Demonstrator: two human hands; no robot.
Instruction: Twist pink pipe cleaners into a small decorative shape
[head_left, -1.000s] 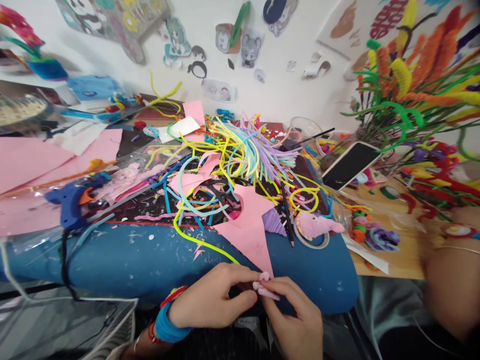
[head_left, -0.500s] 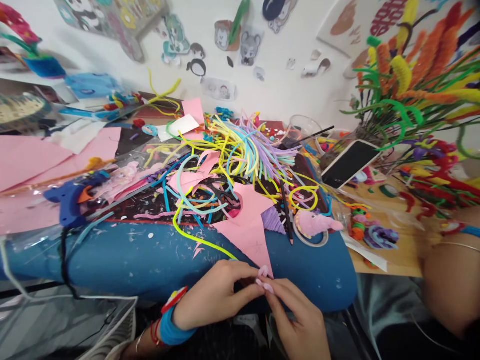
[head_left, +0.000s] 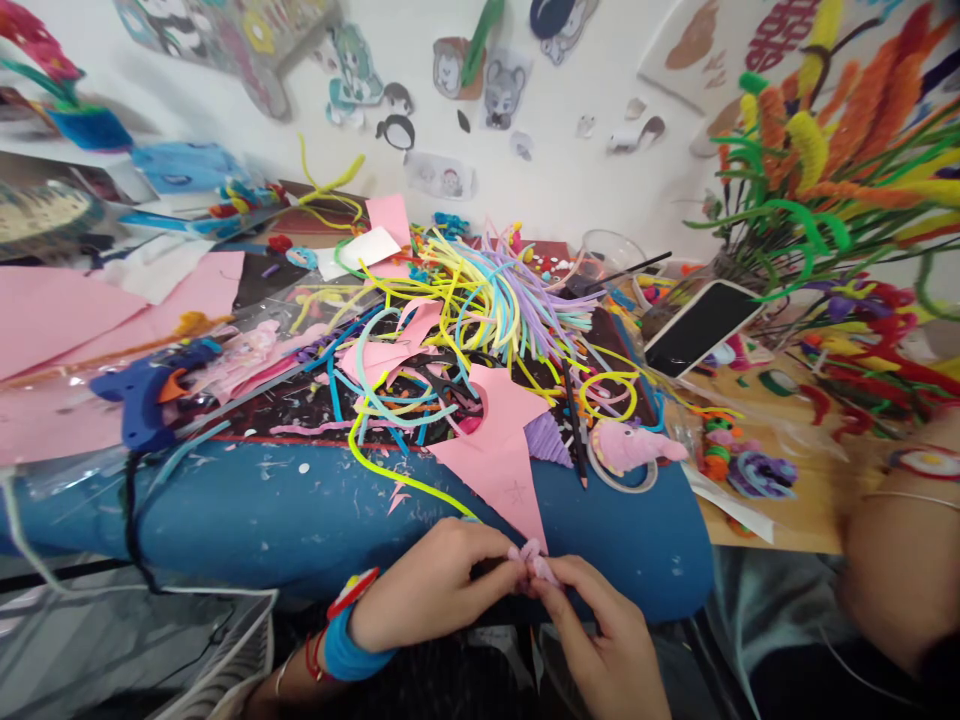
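At the table's front edge, my left hand (head_left: 439, 585) and my right hand (head_left: 600, 625) meet, fingertips pinching a small pale pink bent pipe cleaner (head_left: 534, 556) between them. Parts of it are covered by my fingers. Just beyond lies a cut piece of pink paper (head_left: 499, 440) with a small star drawn on it. A purple wrapped piece (head_left: 549, 440) sits beside the paper, next to a dark pencil (head_left: 576, 425). Farther right, a pink fuzzy figure (head_left: 630, 447) rests on a roll of tape (head_left: 622, 482).
A bundle of pastel pipe cleaners (head_left: 502, 295) spreads over the middle. Scissors (head_left: 442, 385) lie partly under pink paper. To the left is a blue glue gun (head_left: 146, 395) with its cord. A phone (head_left: 701, 330) leans at right, near another person's arm (head_left: 900, 560).
The pink pipe cleaner has turned between my fingers and more of its loops show above them. My fingertips have shifted slightly; the other person's arm has moved a little.
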